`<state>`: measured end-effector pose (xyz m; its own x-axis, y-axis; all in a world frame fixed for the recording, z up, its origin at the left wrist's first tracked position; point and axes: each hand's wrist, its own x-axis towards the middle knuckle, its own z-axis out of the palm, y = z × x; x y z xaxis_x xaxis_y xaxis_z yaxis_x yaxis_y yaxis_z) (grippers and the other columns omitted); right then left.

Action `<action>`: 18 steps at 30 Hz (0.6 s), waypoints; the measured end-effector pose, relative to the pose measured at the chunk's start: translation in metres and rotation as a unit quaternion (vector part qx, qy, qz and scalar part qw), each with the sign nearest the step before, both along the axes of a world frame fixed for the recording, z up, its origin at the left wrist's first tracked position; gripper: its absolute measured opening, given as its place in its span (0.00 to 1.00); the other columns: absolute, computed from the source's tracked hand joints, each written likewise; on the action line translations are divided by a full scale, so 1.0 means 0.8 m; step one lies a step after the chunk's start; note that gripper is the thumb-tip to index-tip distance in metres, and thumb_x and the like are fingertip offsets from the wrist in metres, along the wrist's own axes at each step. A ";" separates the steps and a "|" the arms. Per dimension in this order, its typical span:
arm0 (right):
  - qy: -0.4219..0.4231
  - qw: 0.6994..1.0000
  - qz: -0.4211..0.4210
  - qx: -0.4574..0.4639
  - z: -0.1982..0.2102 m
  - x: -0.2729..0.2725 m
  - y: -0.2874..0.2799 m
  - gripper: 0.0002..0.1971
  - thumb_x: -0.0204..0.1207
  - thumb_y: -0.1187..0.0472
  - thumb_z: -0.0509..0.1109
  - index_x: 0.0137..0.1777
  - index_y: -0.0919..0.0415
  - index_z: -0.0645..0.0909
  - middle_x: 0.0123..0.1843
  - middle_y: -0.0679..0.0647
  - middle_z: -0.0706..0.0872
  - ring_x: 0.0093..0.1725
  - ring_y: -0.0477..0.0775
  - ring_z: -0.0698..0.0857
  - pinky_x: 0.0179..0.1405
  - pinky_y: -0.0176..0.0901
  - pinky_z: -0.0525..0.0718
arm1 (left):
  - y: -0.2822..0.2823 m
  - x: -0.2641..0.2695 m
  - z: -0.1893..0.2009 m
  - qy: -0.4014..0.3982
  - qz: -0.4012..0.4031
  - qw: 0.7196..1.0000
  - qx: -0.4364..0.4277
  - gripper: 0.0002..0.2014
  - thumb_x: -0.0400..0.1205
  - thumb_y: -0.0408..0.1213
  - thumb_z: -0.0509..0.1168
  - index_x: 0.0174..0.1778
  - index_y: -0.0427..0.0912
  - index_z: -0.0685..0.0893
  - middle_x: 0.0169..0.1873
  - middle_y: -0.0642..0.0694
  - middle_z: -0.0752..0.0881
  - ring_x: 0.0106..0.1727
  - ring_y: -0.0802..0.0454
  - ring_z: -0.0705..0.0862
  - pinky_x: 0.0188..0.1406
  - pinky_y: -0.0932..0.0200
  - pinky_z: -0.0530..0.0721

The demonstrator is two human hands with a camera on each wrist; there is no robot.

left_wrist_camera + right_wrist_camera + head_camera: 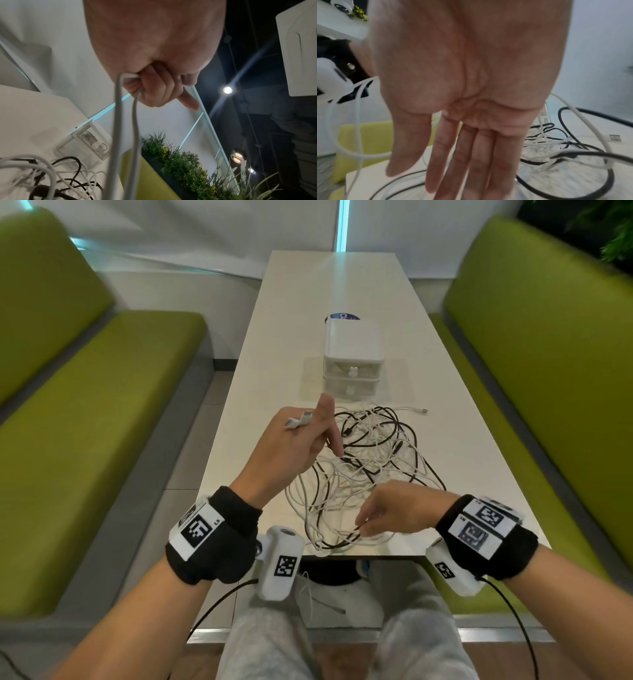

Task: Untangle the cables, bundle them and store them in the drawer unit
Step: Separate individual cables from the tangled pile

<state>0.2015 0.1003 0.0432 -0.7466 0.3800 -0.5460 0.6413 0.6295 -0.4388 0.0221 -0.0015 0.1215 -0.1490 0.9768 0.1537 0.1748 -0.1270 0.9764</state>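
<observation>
A tangle of white and black cables (366,463) lies on the near half of the white table (274,378). My left hand (301,436) is raised over the tangle's left side. Its curled fingers grip a white cable (120,108), with two white plug ends (298,419) sticking out above the knuckles and the index finger extended. My right hand (376,515) hovers low over the tangle's near edge, palm down. Its fingers (471,155) are straight and hold nothing. The white two-drawer unit (352,354) stands behind the tangle with both drawers closed.
Green bench seats flank the table: one (102,405) on the left, one (548,371) on the right. A loose white plug (423,410) lies at the tangle's far right. A blue sticker (342,317) shows behind the drawer unit. My knees are under the near table edge (394,556).
</observation>
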 end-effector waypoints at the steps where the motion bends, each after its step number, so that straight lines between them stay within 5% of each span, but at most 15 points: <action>1: 0.009 0.999 -0.012 -0.038 0.001 -0.001 0.000 0.14 0.76 0.51 0.73 0.60 0.51 0.87 0.50 0.46 0.91 0.47 0.43 0.87 0.51 0.41 0.86 | -0.001 0.001 0.002 -0.025 -0.009 1.000 -0.001 0.30 0.84 0.56 0.52 0.25 0.40 0.84 0.18 0.45 0.60 0.18 0.55 0.57 0.18 0.65 0.57; 5: -0.051 0.985 -0.015 -0.163 -0.001 -0.005 -0.023 0.15 0.79 0.60 0.70 0.64 0.60 0.83 0.44 0.52 0.91 0.41 0.50 0.90 0.42 0.46 0.91 | -0.006 0.004 0.008 -0.077 -0.029 0.997 -0.004 0.30 0.80 0.59 0.53 0.25 0.40 0.83 0.17 0.50 0.62 0.18 0.55 0.57 0.18 0.65 0.56; 10: -0.031 0.999 -0.033 -0.021 -0.016 -0.012 -0.045 0.18 0.74 0.50 0.75 0.60 0.58 0.83 0.33 0.51 0.85 0.25 0.51 0.85 0.33 0.47 0.89 | -0.015 0.008 0.017 -0.084 -0.036 0.996 0.000 0.30 0.79 0.60 0.53 0.25 0.39 0.83 0.18 0.49 0.60 0.19 0.54 0.55 0.19 0.65 0.54; 13: 0.004 0.995 0.022 0.094 -0.019 -0.019 -0.060 0.11 0.76 0.52 0.73 0.51 0.59 0.86 0.40 0.51 0.86 0.34 0.49 0.81 0.35 0.40 0.78 | -0.020 0.013 0.020 -0.076 -0.035 0.996 0.007 0.30 0.81 0.58 0.53 0.26 0.37 0.83 0.17 0.49 0.60 0.19 0.53 0.55 0.19 0.65 0.54; 15: 0.034 0.995 0.024 0.086 -0.020 -0.021 -0.063 0.07 0.76 0.55 0.70 0.44 0.57 0.87 0.41 0.52 0.90 0.36 0.49 0.84 0.40 0.41 0.81 | -0.023 0.015 0.022 -0.069 -0.035 0.997 0.011 0.31 0.81 0.58 0.52 0.26 0.36 0.82 0.18 0.48 0.60 0.19 0.53 0.55 0.19 0.65 0.55; 18: 0.066 0.997 -0.013 0.043 -0.014 -0.018 -0.065 0.07 0.78 0.57 0.68 0.40 0.56 0.85 0.34 0.48 0.89 0.26 0.43 0.86 0.39 0.43 0.88 | -0.028 0.016 0.025 -0.067 -0.036 0.997 0.018 0.31 0.81 0.58 0.52 0.26 0.37 0.83 0.18 0.47 0.60 0.19 0.53 0.56 0.19 0.65 0.56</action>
<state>0.1874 0.0485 0.0317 -0.7995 0.4403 -0.4086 0.5975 0.6526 -0.4659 0.0353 -0.0238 0.1414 -0.0999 0.9799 0.1725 0.0313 -0.1702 0.9849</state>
